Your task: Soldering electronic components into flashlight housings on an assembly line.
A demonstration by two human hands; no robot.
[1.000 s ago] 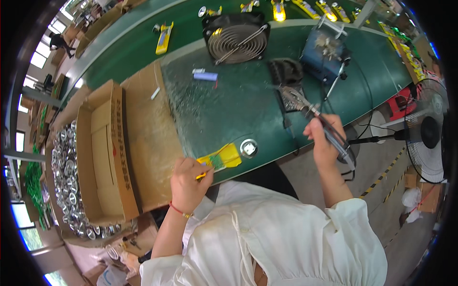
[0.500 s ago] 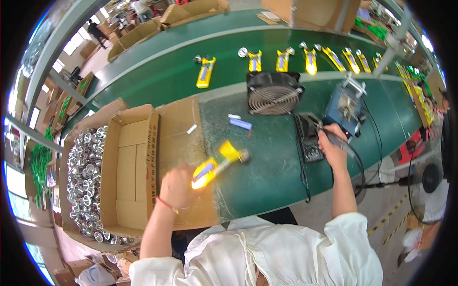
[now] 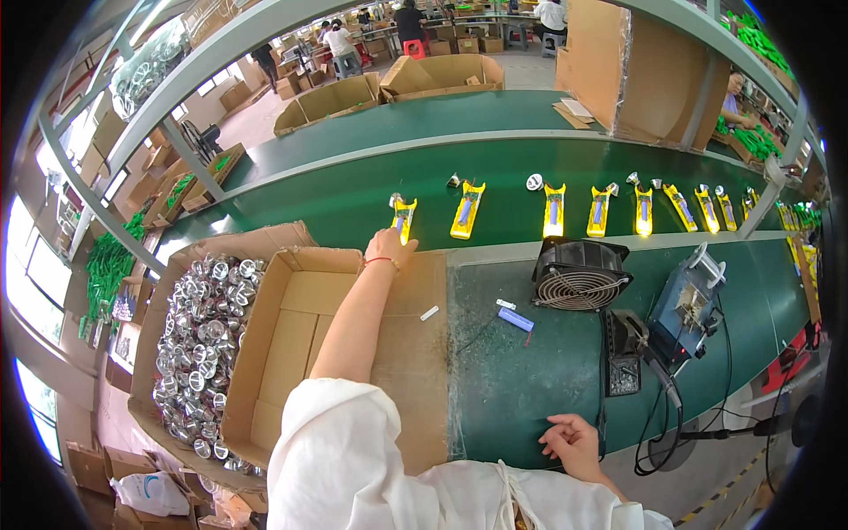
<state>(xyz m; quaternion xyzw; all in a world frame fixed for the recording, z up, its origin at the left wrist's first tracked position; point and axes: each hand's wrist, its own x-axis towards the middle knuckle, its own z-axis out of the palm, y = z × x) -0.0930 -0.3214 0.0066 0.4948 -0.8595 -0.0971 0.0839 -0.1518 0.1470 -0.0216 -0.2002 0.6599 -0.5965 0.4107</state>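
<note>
My left hand (image 3: 389, 247) reaches to the far conveyor and grips the near end of a yellow flashlight housing (image 3: 405, 214), a silver reflector at its far end. Other yellow housings (image 3: 468, 210) with blue cells inside lie in a row to its right, some glowing. My right hand (image 3: 572, 443) rests near the table's front edge, fingers loosely curled and apart, nothing visible in them. Beyond it, a soldering iron (image 3: 658, 364) sits in its black stand (image 3: 622, 367). A loose blue cell (image 3: 515, 319) and a small white piece (image 3: 429, 313) lie on the work surface.
A carton of silver reflectors (image 3: 199, 362) and an open cardboard box (image 3: 287, 331) stand at the left. A black fan (image 3: 579, 276) and a blue soldering machine (image 3: 687, 305) are at the right, with cables trailing. A metal frame (image 3: 177, 75) arches overhead; people work far back.
My left hand has carried the lit yellow flashlight housing from over the cardboard to the conveyor. My right hand has let go of the soldering iron and drawn back. The view has shifted.
</note>
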